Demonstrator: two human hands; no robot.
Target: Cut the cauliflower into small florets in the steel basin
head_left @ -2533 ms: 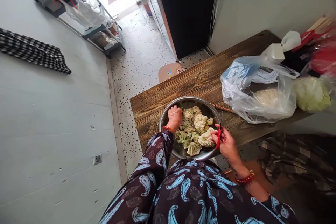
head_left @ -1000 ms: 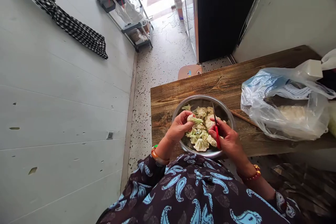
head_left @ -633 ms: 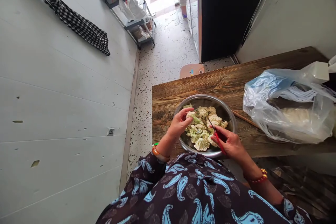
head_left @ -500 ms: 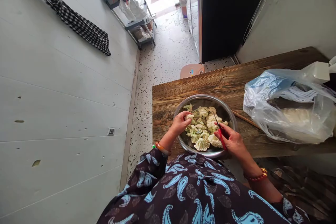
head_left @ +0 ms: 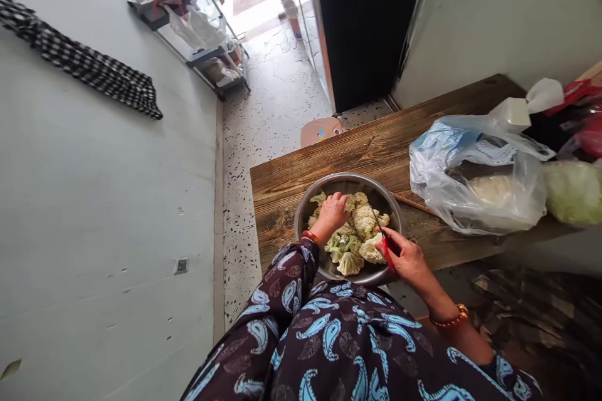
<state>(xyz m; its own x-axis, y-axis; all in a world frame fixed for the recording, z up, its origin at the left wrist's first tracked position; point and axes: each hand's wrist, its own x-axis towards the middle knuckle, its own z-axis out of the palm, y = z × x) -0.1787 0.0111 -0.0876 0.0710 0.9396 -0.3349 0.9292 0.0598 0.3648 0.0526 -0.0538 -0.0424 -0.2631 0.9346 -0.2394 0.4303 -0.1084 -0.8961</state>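
A steel bowl of cauliflower florets rests at the table's near edge. My left hand reaches down among the florets in its left half. Its fingers are bent downward together, and their tips are hidden, so whatever is in them does not show. Over the bowl's right side, my right hand is closed around red-handled scissors. Their thin dark blades point away from me, above the cauliflower. A large floret lies close beside the scissors.
The bowl stands on a wooden table. To its right lie a thin brown stick, a clear plastic bag and a pale green bagged bundle. A pink stool is behind the table; a wheeled shelf stands by the wall.
My left hand has moved from the bowl's left edge, where it held a small floret, farther in and down among the cauliflower. My right hand still holds the scissors. The view has swung right.
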